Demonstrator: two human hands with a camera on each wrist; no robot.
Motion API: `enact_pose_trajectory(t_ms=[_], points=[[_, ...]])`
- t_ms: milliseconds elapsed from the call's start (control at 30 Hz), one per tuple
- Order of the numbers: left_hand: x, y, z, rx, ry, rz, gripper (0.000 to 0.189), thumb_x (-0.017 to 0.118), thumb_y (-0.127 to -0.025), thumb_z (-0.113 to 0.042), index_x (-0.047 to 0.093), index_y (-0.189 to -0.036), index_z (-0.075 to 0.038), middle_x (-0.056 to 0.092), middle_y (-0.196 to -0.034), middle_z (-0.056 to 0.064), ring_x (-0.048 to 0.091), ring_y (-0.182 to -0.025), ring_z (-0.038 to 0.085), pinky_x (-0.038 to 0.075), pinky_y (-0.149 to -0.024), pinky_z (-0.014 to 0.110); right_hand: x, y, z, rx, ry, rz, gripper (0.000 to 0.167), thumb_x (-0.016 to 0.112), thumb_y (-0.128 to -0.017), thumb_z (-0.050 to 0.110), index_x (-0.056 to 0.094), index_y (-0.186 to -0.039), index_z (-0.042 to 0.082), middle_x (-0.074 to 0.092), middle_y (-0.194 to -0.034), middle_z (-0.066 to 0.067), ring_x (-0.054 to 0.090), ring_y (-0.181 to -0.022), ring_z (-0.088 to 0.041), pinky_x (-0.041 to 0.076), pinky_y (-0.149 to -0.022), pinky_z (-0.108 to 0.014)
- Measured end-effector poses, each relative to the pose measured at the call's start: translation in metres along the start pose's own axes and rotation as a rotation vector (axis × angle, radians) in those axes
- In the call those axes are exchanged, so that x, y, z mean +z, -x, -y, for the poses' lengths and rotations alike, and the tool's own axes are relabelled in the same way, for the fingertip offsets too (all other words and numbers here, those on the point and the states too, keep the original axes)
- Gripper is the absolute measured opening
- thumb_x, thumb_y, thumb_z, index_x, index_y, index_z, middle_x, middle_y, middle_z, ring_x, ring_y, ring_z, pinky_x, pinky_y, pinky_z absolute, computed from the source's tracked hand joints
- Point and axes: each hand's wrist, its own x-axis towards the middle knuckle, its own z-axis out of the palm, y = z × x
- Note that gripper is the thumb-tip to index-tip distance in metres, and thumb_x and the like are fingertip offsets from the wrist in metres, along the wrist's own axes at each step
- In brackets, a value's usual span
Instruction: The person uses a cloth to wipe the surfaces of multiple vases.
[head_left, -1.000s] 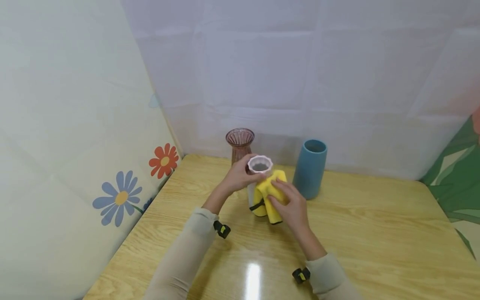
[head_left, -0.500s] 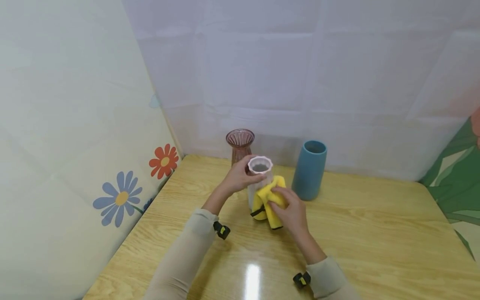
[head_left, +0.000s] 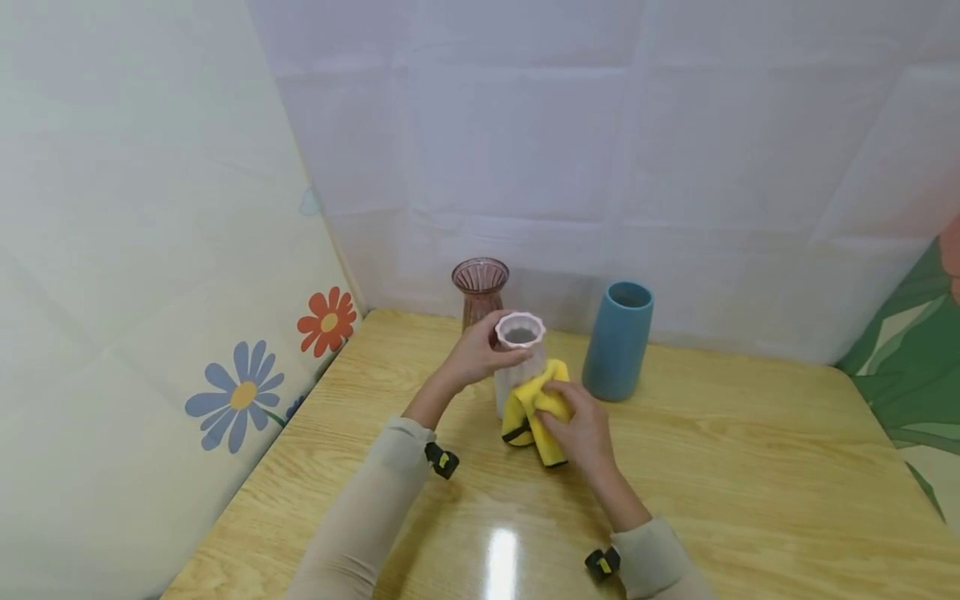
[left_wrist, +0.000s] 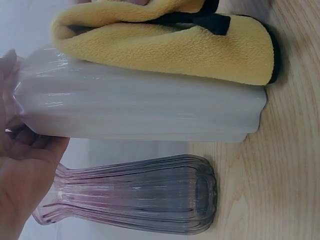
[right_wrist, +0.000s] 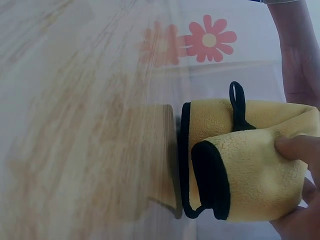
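Note:
A white ceramic vase (left_wrist: 150,107) with a scalloped, faintly pink rim stands upright on the table. My left hand (head_left: 480,351) grips it just under the rim, thumb in front and fingers behind. My right hand (head_left: 582,423) pinches a folded yellow cloth (head_left: 536,408) with black edging and holds it against the vase's right side, low down. In the right wrist view the cloth (right_wrist: 260,165) hangs close over the tabletop, a black loop showing on it. It hides part of the vase's lower side.
A ribbed purple glass vase (head_left: 480,287) stands behind my left hand, partly hidden. To the right stands a blue vase (head_left: 618,342). The wooden table (head_left: 750,467) meets a white sheet (head_left: 525,150) at the back and a flower-printed sheet (head_left: 150,250) on the left.
My right hand and the yellow cloth have slid downward along the vase's side, baring more of its upper part. The left hand keeps its hold below the rim.

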Motion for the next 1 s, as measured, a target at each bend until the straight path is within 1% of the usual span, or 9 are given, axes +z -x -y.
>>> enact_pose_trajectory(t_ms=[167,267,333,433,567,633,900,967,1000], points=[[-0.002,0.001,0.002,0.0,-0.01,0.01,0.07,0.085,-0.083,-0.021,0.051,-0.142,-0.007,0.064,-0.124,0.011,0.063,-0.11,0.024,0.056,-0.09,0.036,0.002,0.002,-0.003,-0.012,0.008,0.004,0.037,0.087,-0.075,0.001,0.073,-0.109,0.007,0.071,-0.113,-0.012,0.067,-0.107,-0.032,0.055,-0.095,-0.049],[-0.004,0.001,0.002,0.006,-0.013,0.012,0.07,0.085,-0.083,-0.021,0.051,-0.142,-0.007,0.064,-0.123,0.011,0.063,-0.108,0.024,0.056,-0.088,0.036,-0.001,0.004,-0.003,0.0,0.01,0.018,0.036,0.086,-0.075,0.002,0.073,-0.109,0.008,0.071,-0.111,-0.01,0.067,-0.105,-0.031,0.055,-0.093,-0.049],[-0.003,0.001,0.001,0.012,-0.009,0.016,0.07,0.085,-0.084,-0.021,0.05,-0.143,-0.006,0.064,-0.124,0.011,0.063,-0.11,0.024,0.056,-0.089,0.036,-0.004,0.006,-0.003,0.017,0.003,0.022,0.036,0.085,-0.075,0.002,0.074,-0.109,0.009,0.071,-0.11,-0.01,0.066,-0.107,-0.031,0.054,-0.096,-0.05],[-0.002,0.0,-0.001,0.015,0.009,0.019,0.071,0.085,-0.084,-0.021,0.049,-0.143,-0.005,0.063,-0.125,0.012,0.062,-0.113,0.026,0.056,-0.092,0.037,-0.011,0.008,-0.004,0.031,0.002,0.014,0.036,0.085,-0.075,0.003,0.075,-0.109,0.01,0.071,-0.109,-0.009,0.066,-0.107,-0.032,0.054,-0.096,-0.051],[-0.001,-0.001,-0.002,0.013,0.043,0.01,0.071,0.084,-0.084,-0.018,0.049,-0.144,-0.004,0.062,-0.127,0.013,0.061,-0.117,0.027,0.055,-0.096,0.039,-0.018,0.009,-0.006,-0.004,0.006,-0.01,0.035,0.086,-0.075,0.005,0.076,-0.109,0.01,0.072,-0.111,-0.01,0.066,-0.105,-0.03,0.054,-0.093,-0.05],[0.0,-0.002,-0.003,0.016,0.049,0.005,0.071,0.084,-0.084,-0.016,0.048,-0.143,-0.003,0.062,-0.128,0.014,0.061,-0.118,0.028,0.054,-0.097,0.04,-0.021,0.009,-0.006,-0.024,-0.007,-0.025,0.034,0.086,-0.076,0.005,0.076,-0.108,0.01,0.072,-0.112,-0.01,0.066,-0.106,-0.03,0.054,-0.095,-0.05],[0.004,-0.007,-0.001,0.019,0.026,-0.009,0.07,0.084,-0.084,-0.017,0.049,-0.143,-0.004,0.062,-0.128,0.014,0.061,-0.119,0.029,0.054,-0.097,0.04,-0.028,0.014,0.001,-0.058,-0.064,-0.05,0.034,0.086,-0.078,0.005,0.076,-0.109,0.012,0.071,-0.12,-0.007,0.065,-0.115,-0.028,0.052,-0.1,-0.048],[0.005,-0.008,-0.001,0.016,0.016,-0.013,0.07,0.084,-0.084,-0.019,0.049,-0.142,-0.005,0.062,-0.128,0.013,0.061,-0.118,0.028,0.054,-0.097,0.041,-0.03,0.015,0.002,-0.069,-0.057,-0.058,0.034,0.086,-0.078,0.005,0.076,-0.109,0.013,0.071,-0.122,-0.006,0.065,-0.116,-0.028,0.052,-0.101,-0.044],[0.005,-0.009,-0.001,0.013,0.008,-0.017,0.069,0.084,-0.084,-0.02,0.05,-0.142,-0.005,0.062,-0.128,0.013,0.061,-0.118,0.028,0.054,-0.097,0.041,-0.031,0.015,0.003,-0.077,-0.051,-0.063,0.034,0.086,-0.077,0.005,0.076,-0.109,0.013,0.071,-0.123,-0.006,0.065,-0.117,-0.028,0.052,-0.102,-0.039]])
